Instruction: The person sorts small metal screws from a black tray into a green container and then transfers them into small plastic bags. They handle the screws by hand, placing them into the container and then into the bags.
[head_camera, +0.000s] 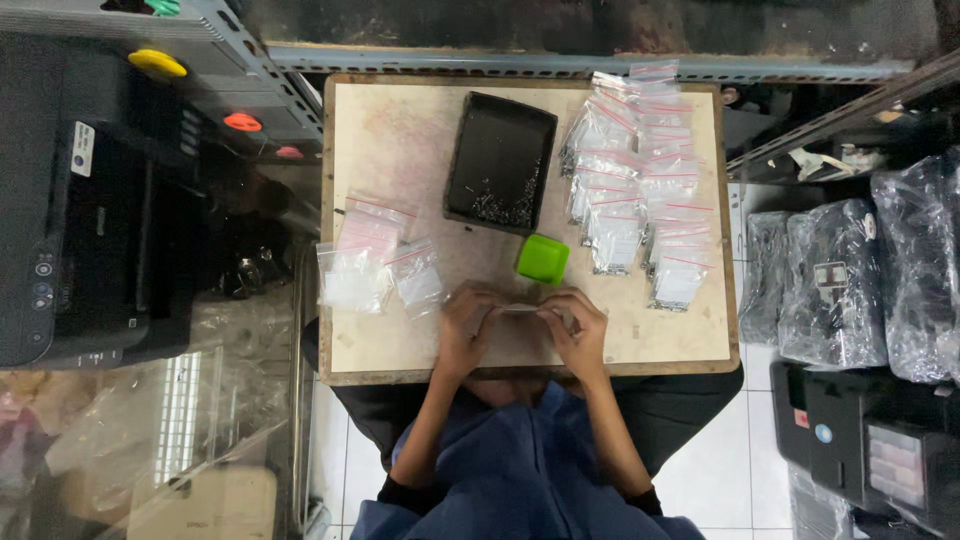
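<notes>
Your left hand (468, 322) and right hand (580, 328) pinch what looks like a small clear plastic zip bag (522, 309) stretched between their fingertips. Just beyond your hands: green plastic cube (543, 258). Further beyond: shallow black rectangular tray (500, 160) holding small metal screws (505, 208).

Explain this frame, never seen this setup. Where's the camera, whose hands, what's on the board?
There is one view, from a camera worn on a person's head, looking straight down. No machine is working here: the left hand and right hand are the person's own, held together over a wooden board. Between them they pinch a small clear bag; whether it holds anything is too small to tell. On the board lie a black tray with small metal parts, a green box, filled bags with red strips on the right and a few similar bags on the left.
</notes>
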